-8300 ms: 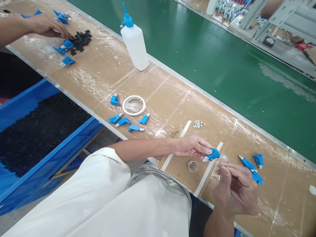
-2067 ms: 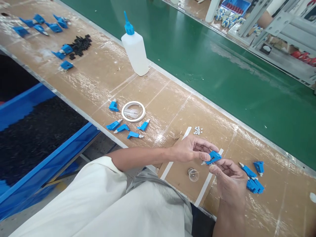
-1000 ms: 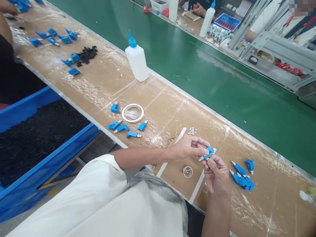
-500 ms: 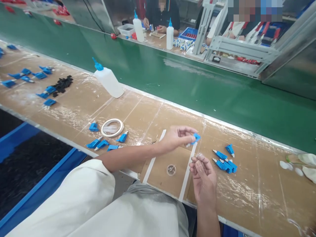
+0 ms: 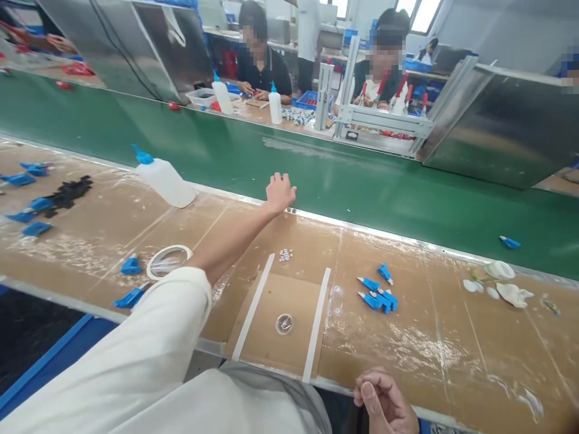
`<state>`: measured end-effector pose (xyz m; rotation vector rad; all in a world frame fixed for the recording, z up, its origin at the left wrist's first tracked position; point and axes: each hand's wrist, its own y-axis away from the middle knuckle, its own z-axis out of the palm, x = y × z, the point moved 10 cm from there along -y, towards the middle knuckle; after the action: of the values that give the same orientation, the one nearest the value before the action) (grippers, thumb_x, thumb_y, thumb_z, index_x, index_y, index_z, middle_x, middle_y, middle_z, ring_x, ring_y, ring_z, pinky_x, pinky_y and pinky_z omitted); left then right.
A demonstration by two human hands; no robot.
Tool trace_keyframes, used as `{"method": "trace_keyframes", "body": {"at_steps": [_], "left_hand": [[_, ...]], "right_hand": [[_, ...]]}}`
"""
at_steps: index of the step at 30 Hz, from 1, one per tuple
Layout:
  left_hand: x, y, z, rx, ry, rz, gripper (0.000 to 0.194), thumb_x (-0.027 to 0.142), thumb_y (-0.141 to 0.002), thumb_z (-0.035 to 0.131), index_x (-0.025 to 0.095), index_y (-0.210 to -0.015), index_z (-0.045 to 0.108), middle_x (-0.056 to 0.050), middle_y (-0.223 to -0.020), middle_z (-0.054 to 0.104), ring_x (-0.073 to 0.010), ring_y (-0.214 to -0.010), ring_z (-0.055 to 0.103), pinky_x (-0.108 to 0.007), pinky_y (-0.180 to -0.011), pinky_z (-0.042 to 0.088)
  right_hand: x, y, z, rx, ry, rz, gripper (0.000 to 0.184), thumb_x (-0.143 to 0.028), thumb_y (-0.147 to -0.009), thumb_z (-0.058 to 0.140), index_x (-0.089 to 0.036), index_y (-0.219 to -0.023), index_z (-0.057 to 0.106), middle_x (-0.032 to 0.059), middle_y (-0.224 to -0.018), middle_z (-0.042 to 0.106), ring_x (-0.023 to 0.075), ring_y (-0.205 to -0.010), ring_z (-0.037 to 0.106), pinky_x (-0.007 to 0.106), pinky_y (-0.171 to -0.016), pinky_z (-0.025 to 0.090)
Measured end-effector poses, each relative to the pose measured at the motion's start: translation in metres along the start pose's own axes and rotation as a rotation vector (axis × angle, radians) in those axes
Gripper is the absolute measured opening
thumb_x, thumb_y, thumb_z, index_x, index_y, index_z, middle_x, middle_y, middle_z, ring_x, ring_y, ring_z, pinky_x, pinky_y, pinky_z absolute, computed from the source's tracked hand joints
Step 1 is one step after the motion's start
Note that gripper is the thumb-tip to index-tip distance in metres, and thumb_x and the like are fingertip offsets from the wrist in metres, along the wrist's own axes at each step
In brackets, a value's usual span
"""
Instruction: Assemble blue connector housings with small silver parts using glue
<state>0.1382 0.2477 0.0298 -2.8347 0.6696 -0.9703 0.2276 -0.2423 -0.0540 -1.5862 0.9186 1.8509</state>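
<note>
My left hand (image 5: 280, 193) reaches over the table's far edge above the green belt (image 5: 362, 199). Its back faces me and its fingers are apart; no blue part shows in it, though the space under the palm is hidden. Low at the near edge, my right hand (image 5: 384, 401) is closed, thumb against curled fingers; what it may hold cannot be made out. Between the hands lies a cardboard sheet (image 5: 266, 301) with white tape strips, bearing a small clear round dish (image 5: 284, 324) with a thin stick in it. Small whitish pieces (image 5: 285, 255) are piled just beyond.
Blue parts (image 5: 377, 295) with pale tips are grouped right of the cardboard; another blue part (image 5: 509, 242) rests on the belt. Leftward are a tape roll (image 5: 156, 265), a tilted white bottle (image 5: 165, 184) and black pieces (image 5: 67, 196). People work across the belt.
My left hand has moved away from me to the belt, and the blue part it held is no longer visible in it. My right hand has drawn back to the near edge. The view has tilted up.
</note>
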Motion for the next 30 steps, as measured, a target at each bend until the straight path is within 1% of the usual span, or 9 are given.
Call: {"method": "trace_keyframes", "body": {"at_steps": [2, 5, 7, 9, 12, 16, 20, 24, 30], "left_hand": [[0.039, 0.019, 0.021, -0.092, 0.039, 0.166, 0.032, 0.026, -0.098, 0.057, 0.011, -0.126, 0.061, -0.013, -0.132, 0.059, -0.0253, -0.123, 0.054, -0.047, -0.108, 0.042], [0.122, 0.075, 0.077, -0.417, 0.135, 0.53, 0.025, 0.019, -0.09, 0.067, 0.016, -0.114, 0.071, -0.006, -0.118, 0.068, -0.0168, -0.11, 0.061, -0.027, -0.102, 0.044], [0.17, 0.117, 0.11, -0.606, 0.181, 0.725, 0.027, 0.016, -0.081, 0.075, 0.024, -0.107, 0.075, 0.001, -0.113, 0.071, -0.0135, -0.103, 0.064, -0.02, -0.093, 0.046], [0.209, 0.154, 0.135, -0.734, 0.18, 0.939, 0.03, 0.015, -0.085, 0.07, 0.023, -0.114, 0.073, -0.003, -0.121, 0.069, -0.0163, -0.11, 0.063, -0.022, -0.091, 0.046], [0.235, 0.179, 0.161, -0.764, 0.07, 1.095, 0.033, 0.016, -0.088, 0.064, 0.017, -0.12, 0.069, -0.009, -0.127, 0.066, -0.0215, -0.117, 0.061, -0.027, -0.087, 0.046], [0.237, 0.176, 0.179, -0.734, -0.049, 1.067, 0.016, 0.019, -0.084, 0.066, 0.018, -0.099, 0.071, -0.008, -0.112, 0.068, -0.0227, -0.105, 0.063, -0.028, -0.071, 0.044], [0.226, 0.173, 0.163, -0.674, -0.056, 1.02, 0.012, 0.02, -0.091, 0.058, 0.016, -0.096, 0.068, -0.01, -0.108, 0.067, -0.0206, -0.094, 0.063, -0.028, -0.07, 0.043], [0.214, 0.192, 0.106, -0.553, 0.087, 1.03, 0.015, 0.023, -0.095, 0.052, 0.015, -0.1, 0.063, -0.01, -0.102, 0.065, -0.0181, -0.085, 0.061, -0.028, -0.073, 0.045], [0.191, 0.24, 0.027, -0.519, 0.281, 1.029, 0.012, 0.022, -0.094, 0.054, 0.015, -0.102, 0.06, -0.008, -0.096, 0.063, -0.0169, -0.085, 0.061, -0.027, -0.076, 0.047]], "right_hand": [[0.014, -0.006, -0.019, 0.047, 0.059, 0.028, 0.035, -0.05, -0.073, 0.084, -0.018, -0.075, 0.071, 0.0032, -0.068, 0.063, 0.0145, -0.057, 0.057, 0.025, -0.054, 0.05], [0.034, -0.016, -0.04, 0.141, 0.116, 0.083, 0.042, -0.055, -0.066, 0.087, -0.017, -0.075, 0.072, 0.0035, -0.066, 0.065, 0.0154, -0.058, 0.059, 0.026, -0.053, 0.052], [0.04, -0.02, -0.044, 0.172, 0.107, 0.093, 0.044, -0.057, -0.066, 0.086, -0.016, -0.076, 0.071, 0.0034, -0.067, 0.065, 0.0154, -0.059, 0.059, 0.025, -0.054, 0.052], [0.04, -0.019, -0.042, 0.172, 0.1, 0.088, 0.044, -0.057, -0.066, 0.086, -0.017, -0.077, 0.071, 0.0032, -0.069, 0.066, 0.0153, -0.06, 0.059, 0.025, -0.055, 0.053], [0.035, -0.014, -0.037, 0.187, 0.127, 0.077, 0.045, -0.058, -0.067, 0.085, -0.017, -0.077, 0.071, 0.0021, -0.067, 0.065, 0.0151, -0.06, 0.059, 0.025, -0.055, 0.053], [0.032, -0.009, -0.036, 0.224, 0.158, 0.075, 0.046, -0.06, -0.069, 0.083, -0.017, -0.077, 0.07, 0.0007, -0.065, 0.063, 0.0143, -0.056, 0.059, 0.025, -0.055, 0.052], [0.034, -0.013, -0.042, 0.196, 0.145, 0.08, 0.046, -0.059, -0.068, 0.084, -0.016, -0.079, 0.071, 0.0014, -0.066, 0.065, 0.0151, -0.057, 0.06, 0.026, -0.055, 0.052], [0.021, -0.028, -0.044, 0.185, 0.123, 0.053, 0.047, -0.055, -0.065, 0.088, -0.016, -0.086, 0.073, 0.0035, -0.072, 0.069, 0.0172, -0.063, 0.064, 0.027, -0.057, 0.055], [-0.036, -0.066, 0.017, 0.01, 0.031, -0.05, 0.061, -0.054, -0.071, 0.084, -0.018, -0.119, 0.07, 0.0093, -0.098, 0.073, 0.0176, -0.073, 0.066, 0.028, -0.061, 0.055]]}}
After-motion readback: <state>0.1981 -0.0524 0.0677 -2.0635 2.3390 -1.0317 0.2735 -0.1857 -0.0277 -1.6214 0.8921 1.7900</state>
